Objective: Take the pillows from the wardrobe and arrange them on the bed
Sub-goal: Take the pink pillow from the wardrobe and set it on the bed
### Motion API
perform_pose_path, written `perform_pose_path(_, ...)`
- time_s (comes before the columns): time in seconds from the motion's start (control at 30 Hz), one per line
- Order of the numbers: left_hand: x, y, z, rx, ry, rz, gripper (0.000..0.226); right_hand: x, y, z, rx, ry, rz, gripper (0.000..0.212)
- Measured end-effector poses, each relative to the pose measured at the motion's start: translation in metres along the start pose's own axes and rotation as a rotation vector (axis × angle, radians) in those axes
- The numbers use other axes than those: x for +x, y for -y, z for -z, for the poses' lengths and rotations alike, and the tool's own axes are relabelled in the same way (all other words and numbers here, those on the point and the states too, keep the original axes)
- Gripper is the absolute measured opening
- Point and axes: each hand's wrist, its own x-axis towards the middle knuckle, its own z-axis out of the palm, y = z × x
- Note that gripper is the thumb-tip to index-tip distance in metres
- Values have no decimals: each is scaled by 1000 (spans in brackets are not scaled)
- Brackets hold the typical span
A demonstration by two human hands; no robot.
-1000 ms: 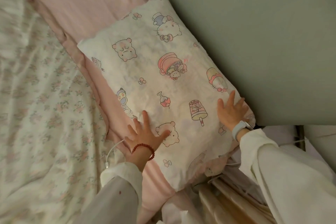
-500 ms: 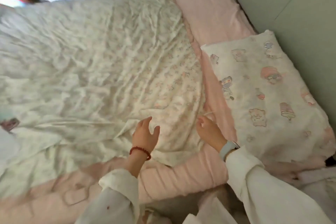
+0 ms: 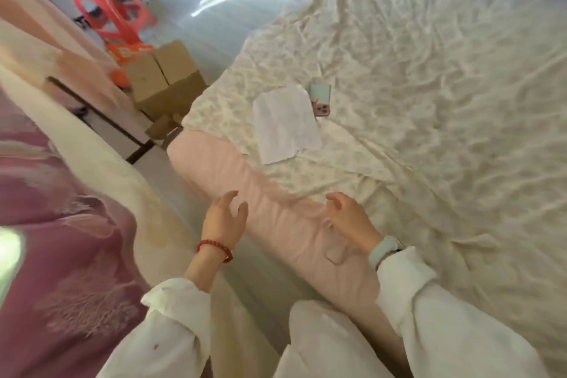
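- Both hands empty. The left hand [image 3: 225, 219] hangs with fingers spread and loosely curled over the gap beside the bed [image 3: 429, 101]; the right hand [image 3: 348, 218] has fingers parted and half-curled above the pink border [image 3: 276, 212]. Neither is closed on anything, and whether the right palm touches the fabric cannot be told.
- No pillow appears in this view, and no wardrobe can be made out. The task's thing therefore lies outside the frame — its bearing from the hands cannot be read from here.
- The pink border runs as a long band from about 5 o'clock near the body to about 11 o'clock, ending at the bed corner. The hands sit either side of that axis, left at roughly 9 o'clock of the right.
- The floral cover [image 3: 414, 77] spreads from 12 to 3 o'clock, wrinkled. On it, toward 12 o'clock of the hands, lie a sheet of paper [image 3: 287, 123] and a phone [image 3: 320, 100], touching at one edge.
- At 10 to 11 o'clock on the floor: cardboard boxes [image 3: 165, 77] and a red stool [image 3: 112, 6], well apart from the hands.
- Judgement: the frame is blurred and the view tilted — consistent with turning away from the bed. With both hands free, the next step is likely to fetch another pillow; neither hand can be called nearer.
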Motion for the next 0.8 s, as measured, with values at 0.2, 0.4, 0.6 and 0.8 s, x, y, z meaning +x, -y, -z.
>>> perform_pose_path(0.2, 65, 57, 41, -22, -25, 112, 37, 84, 66, -76, -50, 141, 52, 27)
perform_pose_path(0.4, 181, 57, 91, -68, -29, 135, 33, 181, 157, -122, -101, 249, 92, 30)
perform_pose_path(0.6, 274, 55, 139, -110, -95, 89, 31, 262, 248, -158, -155, 286, 152, 29)
perform_pose_path(0.8, 373, 101, 177, -73, -44, 100, 31, 337, 312, -207, -143, 234, 135, 27)
